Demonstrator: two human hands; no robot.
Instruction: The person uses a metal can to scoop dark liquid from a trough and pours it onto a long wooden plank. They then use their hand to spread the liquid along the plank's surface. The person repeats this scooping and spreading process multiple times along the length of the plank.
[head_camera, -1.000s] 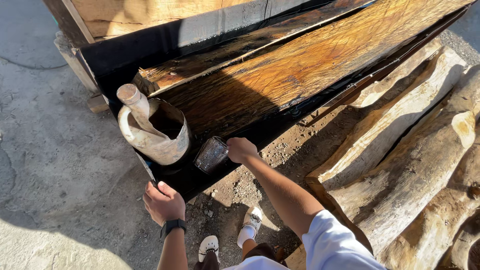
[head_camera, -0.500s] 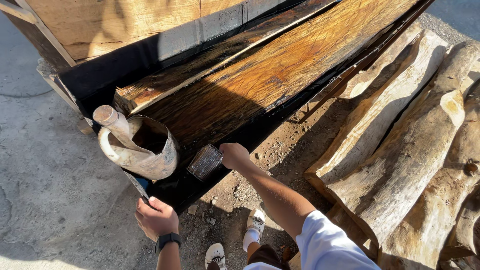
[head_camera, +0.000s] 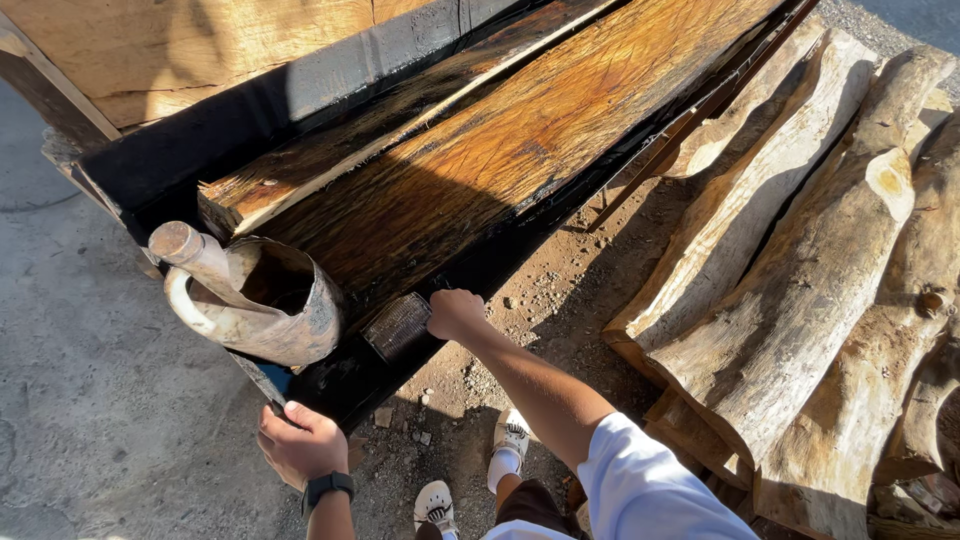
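Brush (head_camera: 398, 325): held at the near end of the dark wet plank (head_camera: 520, 160), bristles against the wood.
Right hand (head_camera: 455, 312): grip closed around the brush handle.
Left hand (head_camera: 300, 443): fingers curled over the black trough (head_camera: 340, 385) corner edge; a dark wristband is worn.
Jug (head_camera: 250, 300): a stained container with handle, set on the trough end, just beside the brush.
Logs (head_camera: 820, 270): stacked at right, well apart.

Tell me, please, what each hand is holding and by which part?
The right hand grips a wide brush by its handle end. The left hand holds the black trough by its near corner edge.
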